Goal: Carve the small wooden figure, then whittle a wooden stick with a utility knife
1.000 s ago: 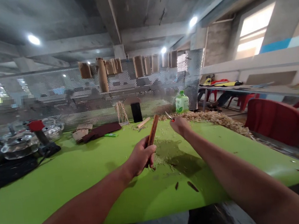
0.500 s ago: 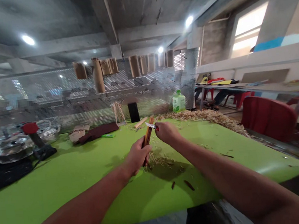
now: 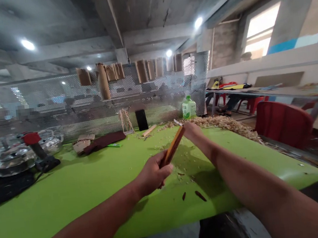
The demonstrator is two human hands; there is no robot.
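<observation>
**Head view: what are your hands on?**

My left hand (image 3: 152, 172) has its fingers wrapped tight around a flat wooden stick (image 3: 174, 146). I'm holding it slanted up above the green table (image 3: 70, 196), its upper end just beside my right hand (image 3: 192, 131).

**And the right?**

Its fingers are curled shut on a small knife (image 3: 178, 122). I can't see the handle inside my grip, only the blade showing above it.

**What's around them?**

Loose shavings (image 3: 181, 172) lie below the stick, and two dark wood strips (image 3: 200, 195) lie nearer me. A heap of pale shavings (image 3: 213, 124) lies behind my right hand, with a green-capped plastic bottle (image 3: 189, 107) beyond it.
</observation>
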